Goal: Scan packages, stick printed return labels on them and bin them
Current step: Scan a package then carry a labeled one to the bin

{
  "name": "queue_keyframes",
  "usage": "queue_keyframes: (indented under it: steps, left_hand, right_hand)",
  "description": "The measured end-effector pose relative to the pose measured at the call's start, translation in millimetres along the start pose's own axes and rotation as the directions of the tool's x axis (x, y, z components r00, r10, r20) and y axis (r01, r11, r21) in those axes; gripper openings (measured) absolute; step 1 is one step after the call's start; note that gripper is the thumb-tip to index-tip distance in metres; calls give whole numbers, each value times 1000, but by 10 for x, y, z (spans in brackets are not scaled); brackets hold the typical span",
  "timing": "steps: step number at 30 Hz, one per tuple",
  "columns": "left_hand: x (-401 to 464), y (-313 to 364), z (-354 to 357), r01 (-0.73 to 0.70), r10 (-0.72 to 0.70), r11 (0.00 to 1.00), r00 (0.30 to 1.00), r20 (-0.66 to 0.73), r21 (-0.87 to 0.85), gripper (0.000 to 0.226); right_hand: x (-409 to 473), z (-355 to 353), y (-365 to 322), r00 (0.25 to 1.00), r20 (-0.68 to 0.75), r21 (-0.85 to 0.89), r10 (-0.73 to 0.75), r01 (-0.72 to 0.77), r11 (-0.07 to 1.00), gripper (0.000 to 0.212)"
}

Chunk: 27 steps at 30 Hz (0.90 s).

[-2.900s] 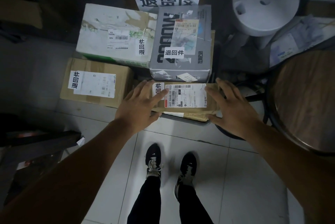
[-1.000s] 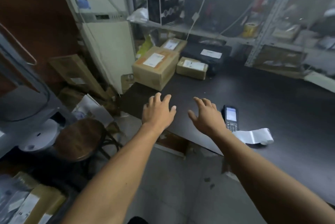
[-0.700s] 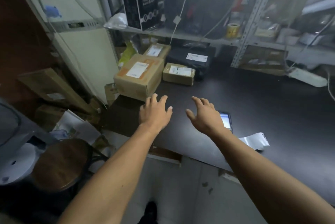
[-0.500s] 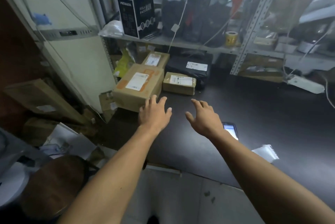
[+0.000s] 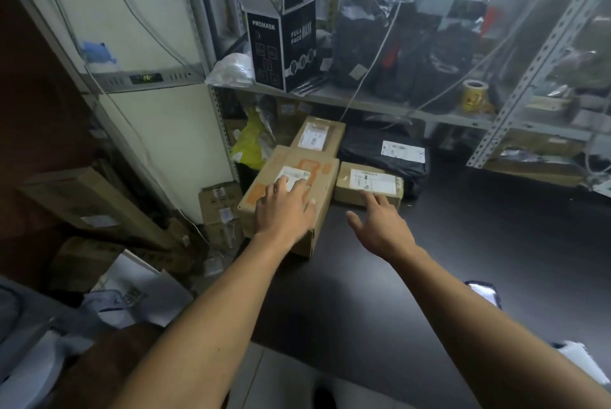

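Observation:
A large brown cardboard box [image 5: 322,183] with orange marks and a white label stands at the left end of the black table [image 5: 463,243]. My left hand [image 5: 286,210] lies flat on its top, fingers spread over the label. A small flat brown box [image 5: 344,182] with a white label sits just right of it. My right hand [image 5: 380,226] hovers open in front of that box, fingertips at its near edge. Behind them lie a third brown box [image 5: 317,135] and a black bagged parcel [image 5: 370,152]. The handheld scanner [image 5: 484,291] and a strip of white labels [image 5: 582,364] lie by my right forearm.
Metal shelving [image 5: 380,104] behind the table holds a black mask box [image 5: 281,44], dark bags and a yellow tape roll [image 5: 474,96]. A white cabinet [image 5: 148,111] stands at left. Cardboard boxes [image 5: 220,207], papers and a round wooden stool [image 5: 109,362] crowd the floor at left.
I turned from the parcels on the floor to the table. Both hands have reached forward: the left now rests on the large box, the right has come up to the small box.

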<state>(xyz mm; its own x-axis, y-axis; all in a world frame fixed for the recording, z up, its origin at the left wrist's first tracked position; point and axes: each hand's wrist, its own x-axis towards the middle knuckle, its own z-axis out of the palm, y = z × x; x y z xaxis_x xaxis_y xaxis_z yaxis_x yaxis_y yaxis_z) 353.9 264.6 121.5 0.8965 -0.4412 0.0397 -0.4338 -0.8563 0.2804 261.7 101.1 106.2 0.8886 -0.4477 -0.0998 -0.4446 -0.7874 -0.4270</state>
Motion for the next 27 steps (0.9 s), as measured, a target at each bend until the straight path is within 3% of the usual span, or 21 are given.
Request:
queue_keyframes:
  steps: [15,21,27]
  left_hand:
    - [2115,-160,201,37,-35,999,998,56,-32,51]
    - [2994,-288,595,91,-78,993,983,169,-72,50]
    - [3539,-478,848,150,-98,982,929,357,-119,73]
  right_hand:
    - [2032,70,21,995,88,247,54,-74,966,62]
    - [2804,303,43,987,151,320,60,-106,941,58]
    - [3200,506,48,980,176,326,95,-149,934,57]
